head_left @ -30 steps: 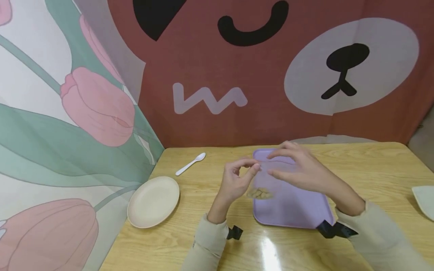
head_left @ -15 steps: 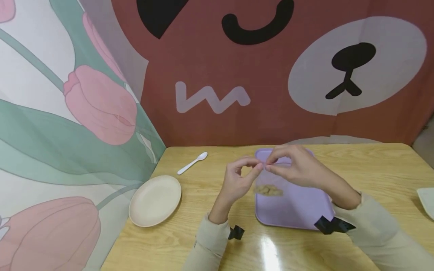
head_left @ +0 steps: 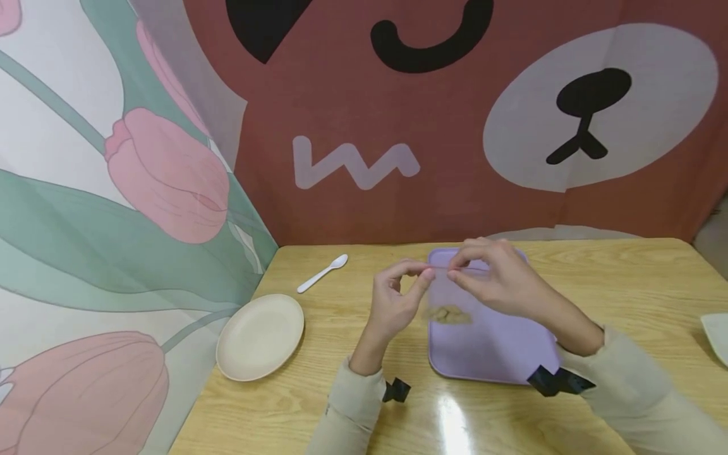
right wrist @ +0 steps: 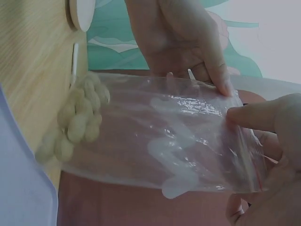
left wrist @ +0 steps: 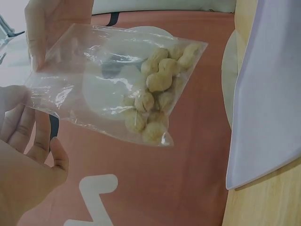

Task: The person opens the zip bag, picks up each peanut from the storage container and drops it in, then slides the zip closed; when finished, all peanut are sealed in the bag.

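Note:
A clear zip bag hangs between the two hands above the purple tray. Several unshelled peanuts have gathered at its bottom. The left hand pinches the bag's top edge near one corner between thumb and fingers. Close beside it, the right hand pinches the same edge with thumb and fingers. A red line runs along the bag's top in the right wrist view. From the head view the clear plastic is faint, and the peanuts show against the tray's left side.
At the left of the wooden table lies a beige plate, with a white spoon behind it. Part of a whitish dish shows at the right edge. A printed cloth rises behind the table.
The right hand has closed its spread fingers and thumb onto the bag's top edge. Since then the fingertips of both hands have drawn slightly apart and the bag has risen a little.

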A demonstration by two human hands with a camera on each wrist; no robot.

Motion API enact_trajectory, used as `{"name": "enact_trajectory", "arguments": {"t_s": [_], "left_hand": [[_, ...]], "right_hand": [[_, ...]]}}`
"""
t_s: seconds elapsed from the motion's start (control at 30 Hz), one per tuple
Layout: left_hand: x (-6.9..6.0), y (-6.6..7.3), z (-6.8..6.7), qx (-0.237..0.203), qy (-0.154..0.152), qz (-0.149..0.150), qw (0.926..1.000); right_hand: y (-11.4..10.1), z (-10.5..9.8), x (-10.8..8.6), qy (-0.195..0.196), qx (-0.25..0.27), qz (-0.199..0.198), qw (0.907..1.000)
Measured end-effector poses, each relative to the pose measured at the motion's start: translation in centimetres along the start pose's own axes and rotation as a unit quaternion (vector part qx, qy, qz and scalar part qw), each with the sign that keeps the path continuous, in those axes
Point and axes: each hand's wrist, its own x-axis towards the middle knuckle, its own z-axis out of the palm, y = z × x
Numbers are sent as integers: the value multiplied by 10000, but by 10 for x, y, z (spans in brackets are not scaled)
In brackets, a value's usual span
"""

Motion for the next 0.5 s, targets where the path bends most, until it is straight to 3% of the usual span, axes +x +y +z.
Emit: {"name": "enact_trajectory", "arguments": {"t_s": [0.1,0.3,0.5], "left_hand": [[-1,-5,-1,-43,-23,68,10000],[-1,-8,-2,-105,23,118,9999],[-1,-8,-2,-152,28,84,9998]], "right_hand": [[1,1,0,127,-17,-121,9998],[5,-1,-4,109,-22,69,9999],[10,-2,-6,222,30,-172,9996]]}}
